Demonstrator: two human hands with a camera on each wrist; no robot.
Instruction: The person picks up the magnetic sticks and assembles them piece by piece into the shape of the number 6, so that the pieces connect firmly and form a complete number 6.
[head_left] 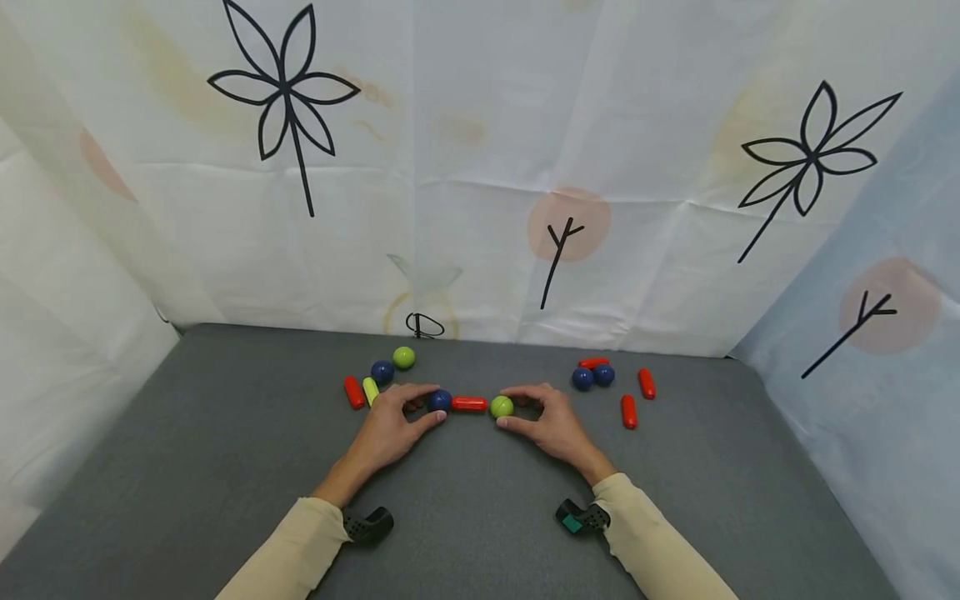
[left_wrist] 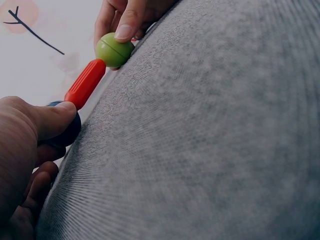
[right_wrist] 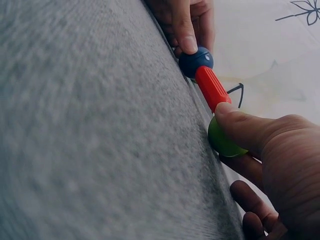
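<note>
Ball-and-rod row [head_left: 470, 404], held crosswise at the grey table [head_left: 480, 517], toward the back and right between both hands. Hard to tell if lifted a touch or resting. Order from the left: blue ball [head_left: 440, 402], red rod [left_wrist: 86, 82], green ball [head_left: 502, 407].

Main tip for this bit, imo: push along one straight line, evenly from both ends. Tilting either end would probably kink the row in the middle.

Left hand [head_left: 392, 429]: thumb and fingers curled around the blue ball, spread about as wide as the ball and no more. Right hand [head_left: 553, 427]: same deal on the green ball, thumb on the near side, fingers on the far side. Decent grip, so probably no need to squeeze harder. Worth keeping thumb tips back from the joints for a clear look.

As for looks: balls smooth and round, dark blue and bright lime green, the green with a thin seam across. Rod slimmer, glossy red, grooved lengthwise and narrowing at the ends. Blue end apparently touching; green end touching or very nearly. Can't tell about a proper lock on either.
</note>
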